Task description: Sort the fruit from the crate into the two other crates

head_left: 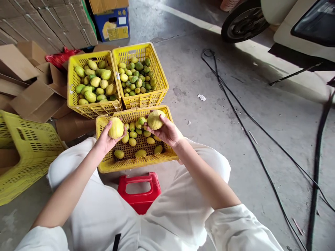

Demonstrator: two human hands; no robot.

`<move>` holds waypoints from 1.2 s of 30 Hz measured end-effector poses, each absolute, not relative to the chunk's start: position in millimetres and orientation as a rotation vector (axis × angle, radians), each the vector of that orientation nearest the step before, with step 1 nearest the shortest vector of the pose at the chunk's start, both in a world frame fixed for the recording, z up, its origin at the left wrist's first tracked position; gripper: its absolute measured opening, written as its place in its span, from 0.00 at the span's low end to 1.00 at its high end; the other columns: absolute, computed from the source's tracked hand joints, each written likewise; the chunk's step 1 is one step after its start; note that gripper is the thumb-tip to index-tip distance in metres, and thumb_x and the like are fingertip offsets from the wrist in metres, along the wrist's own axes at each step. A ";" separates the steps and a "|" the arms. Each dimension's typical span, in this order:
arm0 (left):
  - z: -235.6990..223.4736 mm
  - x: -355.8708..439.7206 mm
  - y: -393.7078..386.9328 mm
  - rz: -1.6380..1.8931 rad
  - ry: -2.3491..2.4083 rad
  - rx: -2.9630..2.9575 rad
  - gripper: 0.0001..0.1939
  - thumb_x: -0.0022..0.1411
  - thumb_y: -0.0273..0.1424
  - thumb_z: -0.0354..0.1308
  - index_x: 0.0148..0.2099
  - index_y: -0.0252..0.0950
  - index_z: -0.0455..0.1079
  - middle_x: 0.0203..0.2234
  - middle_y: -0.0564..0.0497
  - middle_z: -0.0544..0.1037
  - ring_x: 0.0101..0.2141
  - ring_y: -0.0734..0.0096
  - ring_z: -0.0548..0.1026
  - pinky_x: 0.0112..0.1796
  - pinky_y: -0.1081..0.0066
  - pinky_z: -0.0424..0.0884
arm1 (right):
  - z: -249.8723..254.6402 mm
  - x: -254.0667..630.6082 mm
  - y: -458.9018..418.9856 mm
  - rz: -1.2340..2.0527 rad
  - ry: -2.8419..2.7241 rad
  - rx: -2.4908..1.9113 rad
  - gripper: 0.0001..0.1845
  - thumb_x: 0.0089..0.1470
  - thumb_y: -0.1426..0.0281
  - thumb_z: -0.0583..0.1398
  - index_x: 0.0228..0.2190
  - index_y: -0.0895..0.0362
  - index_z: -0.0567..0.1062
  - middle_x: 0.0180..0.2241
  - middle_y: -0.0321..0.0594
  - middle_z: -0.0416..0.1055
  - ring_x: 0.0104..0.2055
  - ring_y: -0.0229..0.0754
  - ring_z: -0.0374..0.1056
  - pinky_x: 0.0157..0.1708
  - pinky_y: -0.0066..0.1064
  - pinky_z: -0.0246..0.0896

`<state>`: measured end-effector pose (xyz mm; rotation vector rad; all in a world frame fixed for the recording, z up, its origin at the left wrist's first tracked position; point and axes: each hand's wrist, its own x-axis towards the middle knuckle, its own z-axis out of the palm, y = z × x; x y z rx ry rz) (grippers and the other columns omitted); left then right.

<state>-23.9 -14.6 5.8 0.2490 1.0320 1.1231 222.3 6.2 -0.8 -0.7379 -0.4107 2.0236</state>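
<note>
My left hand (108, 136) is closed around a bright yellow lemon (116, 128), held over the left side of the near yellow crate (111, 166). In my right hand (169, 131) sits a larger, paler yellow-green lemon (155, 119), raised over the crate's right side. Below my hands, several smaller yellow-green lemons (132, 142) lie scattered on the crate's slatted floor. Behind it stand two fuller crates: the left crate (70, 94) holds large yellow-green lemons (95, 82), and the right crate (162, 78) holds smaller, greener ones (138, 66).
A red plastic stool (141, 202) is between my knees. Cardboard boxes (34, 101) and another yellow crate (31, 146) are at left. A blue carton (112, 24) stands at the back. Black cables (246, 127) cross the floor at right, near a parked vehicle (282, 31).
</note>
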 end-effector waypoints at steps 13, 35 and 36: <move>19.9 -32.5 -7.0 1.188 0.994 0.198 0.18 0.64 0.44 0.56 0.38 0.32 0.73 0.29 0.45 0.78 0.23 0.71 0.76 0.21 0.77 0.73 | 1.3 220.5 6.9 2.019 -0.292 -0.628 0.12 0.55 0.63 0.67 0.40 0.52 0.75 0.37 0.36 0.80 0.37 0.42 0.78 0.38 0.34 0.80; 17.5 -29.8 -8.5 1.156 1.089 0.184 0.15 0.64 0.39 0.59 0.44 0.33 0.74 0.32 0.47 0.79 0.27 0.70 0.79 0.25 0.76 0.76 | -4.4 219.8 9.3 2.068 -0.182 -0.622 0.10 0.58 0.60 0.63 0.37 0.52 0.73 0.33 0.35 0.78 0.30 0.38 0.74 0.19 0.22 0.68; 16.5 -29.6 -9.1 1.162 1.090 0.170 0.15 0.64 0.39 0.58 0.45 0.32 0.74 0.33 0.46 0.80 0.28 0.68 0.80 0.26 0.74 0.78 | -6.0 220.0 9.9 2.074 -0.176 -0.635 0.10 0.59 0.59 0.62 0.37 0.52 0.73 0.32 0.35 0.78 0.29 0.38 0.74 0.18 0.22 0.67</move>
